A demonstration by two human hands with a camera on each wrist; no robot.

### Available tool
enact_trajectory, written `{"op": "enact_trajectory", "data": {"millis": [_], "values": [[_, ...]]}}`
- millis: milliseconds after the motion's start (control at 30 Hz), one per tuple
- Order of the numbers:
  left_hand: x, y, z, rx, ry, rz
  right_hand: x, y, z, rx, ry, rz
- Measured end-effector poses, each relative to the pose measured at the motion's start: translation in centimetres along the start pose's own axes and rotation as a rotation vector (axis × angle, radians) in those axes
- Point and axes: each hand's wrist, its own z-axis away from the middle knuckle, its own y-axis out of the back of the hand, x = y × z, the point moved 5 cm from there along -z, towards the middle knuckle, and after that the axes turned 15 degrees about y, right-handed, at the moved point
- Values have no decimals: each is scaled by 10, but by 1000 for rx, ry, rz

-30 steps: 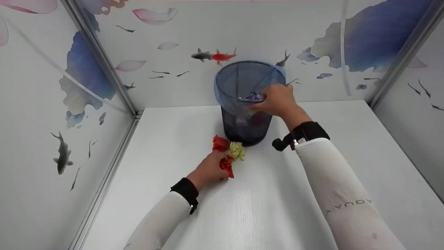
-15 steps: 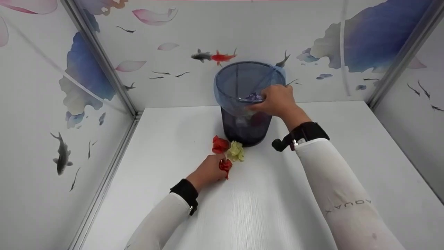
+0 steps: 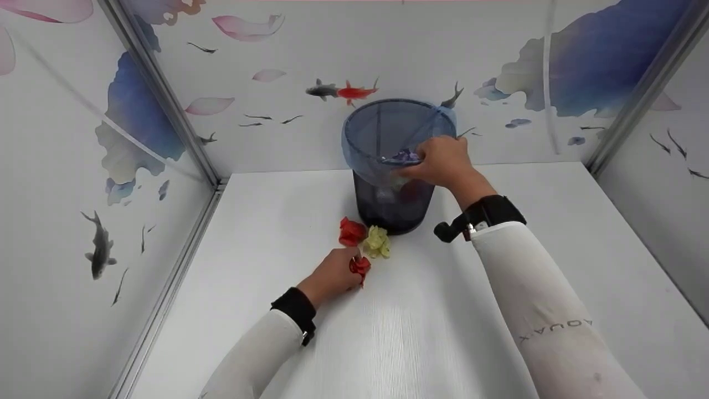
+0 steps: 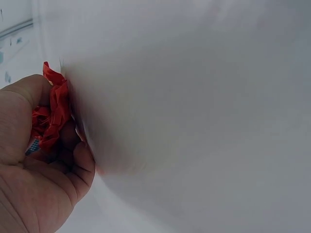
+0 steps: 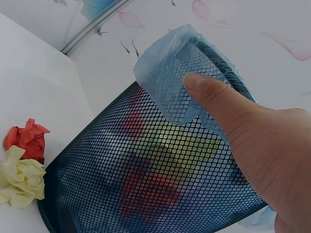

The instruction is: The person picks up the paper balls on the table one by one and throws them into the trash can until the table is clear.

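Observation:
My left hand (image 3: 334, 272) is low at the white table with its fingers curled round a crumpled piece of red paper (image 4: 59, 104). Just beyond it lie another red paper ball (image 3: 352, 231) and a pale yellow one (image 3: 378, 242), close to the foot of a dark mesh wastebasket (image 3: 390, 208). A blue plastic bag (image 5: 167, 73) lines the basket and folds over its rim. At the near right rim, my right hand (image 3: 443, 159) grips basket and bag, thumb outside; its fingers are hidden in the right wrist view. Through the mesh show red and yellow crumpled papers (image 5: 150, 194).
The basket stands near the patterned back wall (image 3: 266, 138). Side walls with metal corner posts (image 3: 160, 100) flank the white table (image 3: 266, 221). Purple crumpled paper (image 3: 406, 155) shows inside the basket, near its rim.
My left hand has drawn the red paper slightly toward me, away from the other balls, and gathered it more into its fingers. The right hand and basket have stayed put.

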Motion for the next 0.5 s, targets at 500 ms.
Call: {"op": "enact_trajectory", "data": {"millis": [500], "values": [[2,7,13,-29,21,5,1,-2,-2,-3,4,2]]}}
